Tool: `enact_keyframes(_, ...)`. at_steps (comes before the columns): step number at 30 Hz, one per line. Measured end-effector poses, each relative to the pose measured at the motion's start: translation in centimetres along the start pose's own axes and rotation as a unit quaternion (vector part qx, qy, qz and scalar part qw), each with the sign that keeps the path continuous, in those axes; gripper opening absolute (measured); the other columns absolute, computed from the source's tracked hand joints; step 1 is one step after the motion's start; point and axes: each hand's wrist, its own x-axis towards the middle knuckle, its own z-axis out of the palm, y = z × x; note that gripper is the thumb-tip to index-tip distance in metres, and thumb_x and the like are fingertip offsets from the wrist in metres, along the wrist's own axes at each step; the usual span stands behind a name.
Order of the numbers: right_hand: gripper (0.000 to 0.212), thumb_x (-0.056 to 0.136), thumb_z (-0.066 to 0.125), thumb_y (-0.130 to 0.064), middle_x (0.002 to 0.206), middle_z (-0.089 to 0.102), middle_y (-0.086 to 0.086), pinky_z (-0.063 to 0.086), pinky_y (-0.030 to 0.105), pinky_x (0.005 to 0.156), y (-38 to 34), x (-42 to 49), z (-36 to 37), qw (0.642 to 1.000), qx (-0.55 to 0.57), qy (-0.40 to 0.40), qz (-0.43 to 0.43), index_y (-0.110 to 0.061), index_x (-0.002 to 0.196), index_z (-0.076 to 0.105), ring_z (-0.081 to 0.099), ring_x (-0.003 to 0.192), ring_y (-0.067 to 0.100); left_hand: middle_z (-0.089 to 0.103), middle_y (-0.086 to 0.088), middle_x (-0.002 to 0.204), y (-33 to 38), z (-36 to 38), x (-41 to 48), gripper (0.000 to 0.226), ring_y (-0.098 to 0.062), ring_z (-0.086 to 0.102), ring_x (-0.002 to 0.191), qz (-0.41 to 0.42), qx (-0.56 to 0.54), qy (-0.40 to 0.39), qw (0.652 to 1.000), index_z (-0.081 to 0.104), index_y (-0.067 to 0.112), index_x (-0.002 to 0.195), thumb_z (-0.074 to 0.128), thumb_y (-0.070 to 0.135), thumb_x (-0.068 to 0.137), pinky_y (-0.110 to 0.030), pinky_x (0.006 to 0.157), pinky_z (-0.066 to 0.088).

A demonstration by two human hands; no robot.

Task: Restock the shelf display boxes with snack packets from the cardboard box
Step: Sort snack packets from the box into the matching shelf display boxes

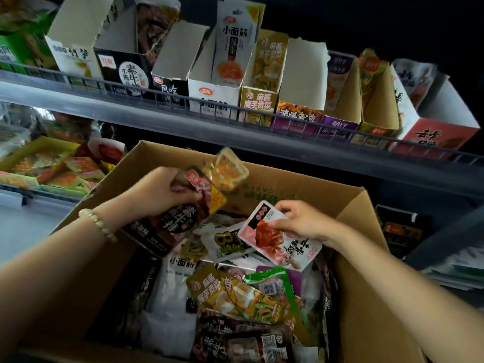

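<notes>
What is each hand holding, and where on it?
The left hand grips a bunch of snack packets, dark ones foremost, around their upper halves. The right hand pinches a white-and-pink packet at its upper edge.

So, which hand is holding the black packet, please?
The left hand, wearing the bracelet, grips the black packet; the right hand pinches a white-and-pink packet.

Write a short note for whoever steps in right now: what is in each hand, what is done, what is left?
Left hand grips several dark brown foil packets and a yellow packet above the open brown cardboard box.
Right hand pinches a white-and-pink packet inside that box.
Done: the white cardboard display box on the grey upper shelf holds packets.
Left: the black-fronted display box looks empty; many packets lie in the cardboard box.
</notes>
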Motion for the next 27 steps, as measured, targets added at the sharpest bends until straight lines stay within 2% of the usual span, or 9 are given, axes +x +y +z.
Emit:
enact_keyframes(3,0.013,0.088,0.066,-0.014,0.083,0.074,0.007,0.055,0.028,0.058,-1.2,-1.3,-1.4,0.992,0.081,0.063,-0.067,-0.018,0.099,0.063,0.069,0.065,0.018,0.070,0.008,0.075,0.4,-1.2,-1.2,0.015,-0.008,0.067,0.065,-0.052,-0.176,0.101,0.978,0.066,0.020,0.087,0.075,0.030,0.080,-0.018,0.056,0.047)
enact_keyframes(7,0.019,0.076,0.073,-0.016,0.088,0.073,0.012,0.053,0.035,0.070,-1.9,-2.6,-3.0,0.950,0.242,0.147,-0.129,-0.018,0.095,0.067,0.064,0.070,0.026,0.073,0.009,0.067,0.6,-0.8,-1.9,0.009,-0.007,0.070,0.061,-0.104,-0.330,0.105,0.932,0.068,0.018,0.086,0.072,0.026,0.082,-0.015,0.048,0.051)
enact_keyframes(11,0.046,0.054,0.075,-0.032,0.077,0.073,0.001,0.056,0.022,0.060,-3.1,-3.4,-3.8,0.881,0.423,0.134,-0.164,-0.017,0.097,0.064,0.069,0.067,0.011,0.075,-0.011,0.091,1.1,0.6,-1.4,0.021,-0.023,0.073,0.080,-0.152,-0.400,0.101,0.898,0.067,0.010,0.095,0.059,0.030,0.093,-0.031,0.070,0.057)
enact_keyframes(15,0.022,0.079,0.062,-0.019,0.079,0.074,-0.001,0.056,0.021,0.063,-4.3,-3.0,-3.2,0.845,0.494,0.135,-0.152,-0.018,0.101,0.064,0.069,0.069,0.008,0.072,-0.020,0.101,2.8,2.4,-1.5,0.041,-0.032,0.070,0.091,-0.175,-0.480,0.069,0.857,0.062,0.003,0.111,0.040,0.036,0.101,-0.039,0.078,0.058)
enact_keyframes(17,0.015,0.087,0.059,-0.013,0.078,0.074,0.000,0.055,0.025,0.059,-5.1,-2.5,-2.2,0.842,0.503,0.156,-0.116,-0.017,0.100,0.065,0.070,0.067,0.011,0.073,-0.016,0.100,4.2,2.7,-1.7,0.050,-0.027,0.072,0.090,-0.181,-0.540,0.043,0.821,0.063,0.008,0.111,0.032,0.046,0.101,-0.037,0.073,0.059)
enact_keyframes(19,0.013,0.088,0.061,-0.013,0.078,0.074,0.003,0.054,0.028,0.057,-5.6,-1.8,-1.0,0.849,0.487,0.185,-0.084,-0.016,0.101,0.064,0.070,0.067,0.016,0.074,-0.012,0.100,5.6,2.5,-1.8,0.058,-0.023,0.072,0.090,-0.166,-0.568,0.025,0.806,0.064,0.013,0.110,0.026,0.055,0.098,-0.036,0.077,0.054)
enact_keyframes(23,0.014,0.085,0.068,-0.016,0.090,0.074,0.008,0.057,0.037,0.068,-5.9,-0.9,1.4,0.862,0.450,0.214,-0.093,-0.014,0.098,0.061,0.071,0.079,0.024,0.076,-0.001,0.095,7.8,2.6,-2.0,0.041,-0.017,0.073,0.087,-0.098,-0.508,0.036,0.855,0.065,0.022,0.108,0.052,0.053,0.086,-0.034,0.079,0.054)
enact_keyframes(25,0.021,0.081,0.072,-0.018,0.094,0.074,0.006,0.057,0.037,0.072,-5.9,-1.0,1.9,0.875,0.412,0.222,-0.122,-0.014,0.098,0.060,0.072,0.084,0.023,0.076,-0.001,0.096,7.8,2.8,-2.0,0.043,-0.019,0.073,0.088,-0.102,-0.505,0.038,0.856,0.065,0.022,0.110,0.064,0.049,0.076,-0.037,0.081,0.055)
enact_keyframes(27,0.030,0.077,0.076,-0.021,0.094,0.073,0.004,0.058,0.035,0.072,-5.5,-1.3,2.1,0.905,0.340,0.216,-0.133,-0.017,0.101,0.059,0.072,0.084,0.021,0.076,-0.004,0.092,7.3,3.1,-2.0,0.040,-0.022,0.074,0.082,-0.109,-0.501,0.024,0.858,0.065,0.018,0.109,0.068,0.040,0.075,-0.033,0.071,0.058)
